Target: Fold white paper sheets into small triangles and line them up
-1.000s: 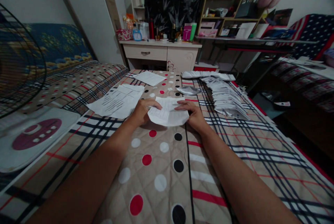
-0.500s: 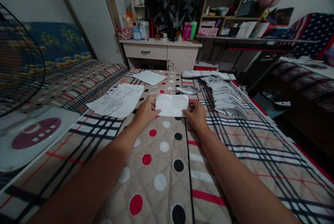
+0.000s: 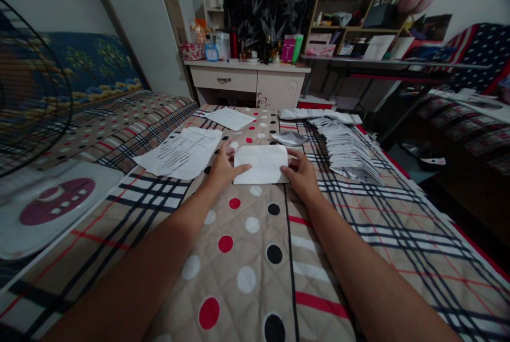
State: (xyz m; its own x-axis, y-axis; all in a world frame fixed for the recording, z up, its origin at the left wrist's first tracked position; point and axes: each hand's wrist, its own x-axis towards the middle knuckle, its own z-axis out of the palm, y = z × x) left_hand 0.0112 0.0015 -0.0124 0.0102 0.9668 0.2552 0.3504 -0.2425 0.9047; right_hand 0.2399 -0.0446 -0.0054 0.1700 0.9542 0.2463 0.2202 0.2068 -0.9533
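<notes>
A folded white sheet of paper (image 3: 261, 164) lies flat on the patterned bedspread (image 3: 255, 257) in front of me. My left hand (image 3: 223, 168) presses on its left edge, thumb laid across the lower corner. My right hand (image 3: 303, 172) holds down its right edge with the fingers bent over the paper. Both hands pinch and press the sheet against the cover.
Printed sheets (image 3: 179, 153) lie to the left, another sheet (image 3: 230, 118) farther back. A long overlapping row of folded papers (image 3: 346, 148) runs along the right. A small silver packet (image 3: 290, 138) sits behind the sheet. A fan (image 3: 35, 135) stands at left, a dresser (image 3: 247, 79) beyond.
The curled printed sheet was folded over into a flat white rectangle, and both hands now press its edges down on the bedspread.
</notes>
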